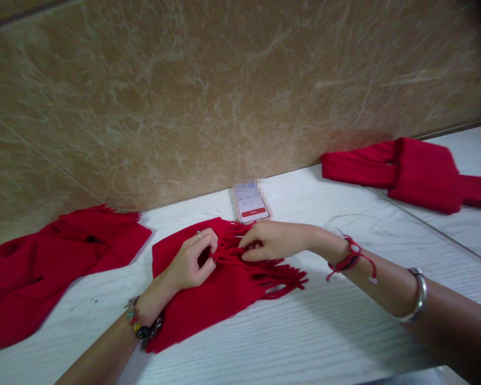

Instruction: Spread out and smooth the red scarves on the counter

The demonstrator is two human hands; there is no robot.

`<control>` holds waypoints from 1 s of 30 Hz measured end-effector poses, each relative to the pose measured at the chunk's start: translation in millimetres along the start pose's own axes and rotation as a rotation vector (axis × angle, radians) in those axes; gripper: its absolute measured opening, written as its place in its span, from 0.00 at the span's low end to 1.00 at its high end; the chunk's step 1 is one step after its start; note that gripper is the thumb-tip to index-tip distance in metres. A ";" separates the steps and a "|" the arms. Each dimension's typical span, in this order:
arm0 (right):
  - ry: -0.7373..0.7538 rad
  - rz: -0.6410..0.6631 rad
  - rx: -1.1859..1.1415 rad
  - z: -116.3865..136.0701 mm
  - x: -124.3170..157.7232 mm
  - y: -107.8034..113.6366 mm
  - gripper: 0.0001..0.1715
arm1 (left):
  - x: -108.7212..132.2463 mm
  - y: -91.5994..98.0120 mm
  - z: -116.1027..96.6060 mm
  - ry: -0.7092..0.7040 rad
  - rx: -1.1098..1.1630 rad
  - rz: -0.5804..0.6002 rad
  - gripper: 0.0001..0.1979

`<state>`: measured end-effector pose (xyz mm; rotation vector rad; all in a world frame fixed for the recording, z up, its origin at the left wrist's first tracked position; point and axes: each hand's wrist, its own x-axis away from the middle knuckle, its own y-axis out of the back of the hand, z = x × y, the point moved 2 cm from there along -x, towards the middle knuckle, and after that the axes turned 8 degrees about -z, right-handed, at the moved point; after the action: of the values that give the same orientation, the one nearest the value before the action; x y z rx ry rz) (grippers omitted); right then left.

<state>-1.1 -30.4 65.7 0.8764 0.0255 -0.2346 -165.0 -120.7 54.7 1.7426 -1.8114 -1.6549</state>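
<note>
A folded red scarf [220, 299] lies on the white wood-grain table, its fringe spread toward the right. My left hand [194, 259], with a ring on one finger, rests over the scarf, its fingers pinched on strands at the base of the fringe. From the right, my right hand [270, 240] reaches over the fringe, thumb and fingers closed around red strands just beside my left hand. The fingertips of the right hand partly cover the strands.
Behind the scarf, a phone [253, 206] lies near the brown marble wall [224, 96]. Another red scarf [56, 262] lies loosely at the left. A folded red bundle [425, 174] sits at the back right on the white table [344, 331].
</note>
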 end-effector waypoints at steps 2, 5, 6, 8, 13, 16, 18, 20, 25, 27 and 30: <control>-0.038 -0.077 -0.023 -1.0 -2.1 -0.5 0.15 | 0.4 0.0 0.5 0.005 -0.001 0.000 0.09; -0.076 -0.220 0.032 -1.9 -5.0 -5.2 0.11 | 0.1 0.2 0.0 -0.015 -0.016 0.007 0.08; -0.090 -0.257 0.049 -1.9 -5.4 -7.1 0.11 | -0.2 0.3 -0.6 -0.027 -0.025 0.013 0.08; -0.121 -0.306 0.059 -1.2 -5.3 -9.9 0.13 | -0.8 0.2 -2.2 -0.048 -0.049 0.031 0.08; -0.091 -0.326 0.104 0.7 -4.8 -15.6 0.13 | -2.2 -0.9 -6.0 -0.074 -0.086 0.049 0.07; -0.071 -0.333 0.262 0.6 -7.0 -21.7 0.07 | -2.2 -1.2 -7.3 -0.095 -0.088 0.036 0.07; -0.096 -0.321 0.360 0.0 -8.3 -24.0 0.08 | -1.8 -1.1 -7.2 -0.100 -0.087 0.032 0.07; -0.123 -0.280 0.437 -1.4 -8.1 -22.7 0.10 | -1.3 -0.9 -6.4 -0.092 -0.087 0.032 0.07; -0.197 -0.140 0.588 -14.7 0.5 -3.9 0.11 | -0.5 -0.9 -3.8 -0.068 -0.084 0.038 0.07; -0.258 -0.080 0.586 -22.1 5.5 5.0 0.11 | -0.3 -1.0 -3.6 -0.077 -0.072 0.032 0.07; -0.367 -0.054 0.596 -28.0 10.6 15.1 0.12 | -0.1 -0.8 -4.2 -0.084 -0.068 0.032 0.07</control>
<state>14.5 -1.8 58.0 1.4129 -0.3803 -0.4642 -161.5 -122.8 55.8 1.6319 -1.7849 -1.7812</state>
